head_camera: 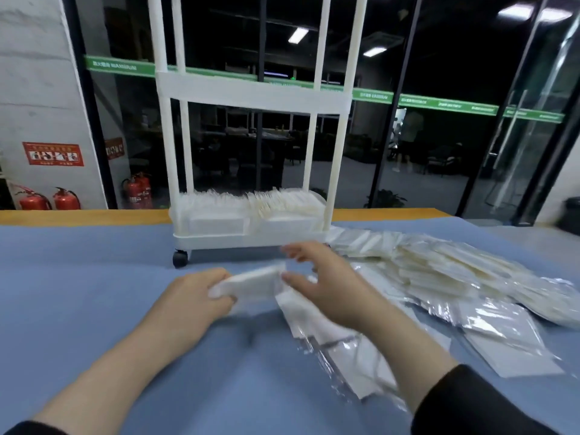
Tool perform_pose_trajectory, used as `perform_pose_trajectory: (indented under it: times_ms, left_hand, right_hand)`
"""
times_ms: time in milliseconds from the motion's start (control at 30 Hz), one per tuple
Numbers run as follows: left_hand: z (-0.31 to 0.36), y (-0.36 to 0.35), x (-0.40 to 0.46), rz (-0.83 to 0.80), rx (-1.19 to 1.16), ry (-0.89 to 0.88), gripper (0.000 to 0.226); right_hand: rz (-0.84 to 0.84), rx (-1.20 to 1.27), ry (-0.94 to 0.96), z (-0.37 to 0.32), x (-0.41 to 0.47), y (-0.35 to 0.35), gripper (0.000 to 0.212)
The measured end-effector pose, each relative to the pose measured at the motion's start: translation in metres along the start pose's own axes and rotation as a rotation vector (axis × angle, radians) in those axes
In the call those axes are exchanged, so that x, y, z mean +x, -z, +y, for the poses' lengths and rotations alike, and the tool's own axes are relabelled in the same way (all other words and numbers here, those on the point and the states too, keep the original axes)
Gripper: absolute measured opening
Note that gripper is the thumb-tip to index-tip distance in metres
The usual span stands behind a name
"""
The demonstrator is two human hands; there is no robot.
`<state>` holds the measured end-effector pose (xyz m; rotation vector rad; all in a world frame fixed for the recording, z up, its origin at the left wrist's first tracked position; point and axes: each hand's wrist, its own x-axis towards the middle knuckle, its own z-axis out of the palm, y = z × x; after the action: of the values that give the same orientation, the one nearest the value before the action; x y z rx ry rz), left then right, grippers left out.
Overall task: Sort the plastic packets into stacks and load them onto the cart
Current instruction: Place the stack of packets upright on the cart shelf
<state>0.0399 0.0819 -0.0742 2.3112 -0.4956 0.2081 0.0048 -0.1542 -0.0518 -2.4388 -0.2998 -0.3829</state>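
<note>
Standing by the table w/ the blue cloth (94, 277): the person's left hand (194, 296) has its fingers curled tight round the left end of a small stack of packets (251, 282), held just above the cloth at centre. Right hand (326, 277) is at the stack's right end, fingers spread and loosely bent, thumb tip near the edge; it's blurred, so can't tell if it touches.

Handling, my guess: packets look light, thin, floppy, w/ slick film that'll slide apart if held loose. Best to squeeze the stack across its short ends, both hands, keeping edges squared; a one-corner pinch would likely fan it out.

Counts:
- Cart (251, 95): 1, white, at 12 o'clock from the hands, wheels on the cloth.
- Rows standing in its bottom tray (251, 237): 2, side by side; packets per row too many to count.
- Loose pile (439, 271): 1 big heap at approx 2–3 o'clock, dozens, uncountable.
- A few flat packets (339, 346) under the right forearm at 5 o'clock; number unclear.
- Middle shelf contents not visible.
</note>
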Motion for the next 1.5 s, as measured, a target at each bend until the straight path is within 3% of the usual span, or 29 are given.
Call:
perform_pose_trajectory:
  times_ms: [67,167,367,633,833,933,1067,1300,1400,1500]
  left_hand:
    - [0.005,0.001,-0.003,0.028,-0.023,0.005,0.008]
    - [0.016,-0.007,-0.009,0.016,-0.051,-0.027,0.005]
    - [0.032,-0.030,-0.021,-0.205,0.066,-0.078,0.014]
    - [0.036,-0.026,-0.026,-0.230,0.057,-0.100,0.013]
    - [0.038,-0.027,-0.028,-0.236,0.041,-0.128,0.014]
    - [0.038,-0.027,-0.028,-0.237,0.033,-0.140,0.015]
    - [0.036,-0.027,-0.028,-0.239,0.011,-0.143,0.015]
    - [0.035,-0.027,-0.027,-0.241,0.010,-0.144,0.018]
    - [0.034,-0.027,-0.027,-0.236,0.006,-0.141,0.020]
    - [0.033,-0.026,-0.027,-0.234,0.005,-0.142,0.019]
  right_hand:
    - [-0.010,-0.090,-0.059,0.014,-0.014,0.032,0.036]
    - [-0.168,-0.268,-0.197,0.039,-0.049,0.074,0.038]
    - [-0.444,-0.444,-0.368,0.052,-0.108,0.101,0.075]
    - [-0.376,-0.487,-0.584,0.062,-0.109,0.090,0.110]
    - [-0.328,-0.479,-0.628,0.065,-0.096,0.088,0.100]
    - [-0.351,-0.507,-0.638,0.073,-0.091,0.094,0.066]
    - [-0.370,-0.540,-0.681,0.080,-0.088,0.098,0.084]
    - [-0.452,-0.591,-0.744,0.073,-0.077,0.106,0.093]
    - [-0.460,-0.613,-0.771,0.068,-0.075,0.108,0.093]
    - [-0.467,-0.568,-0.787,0.065,-0.076,0.109,0.078]
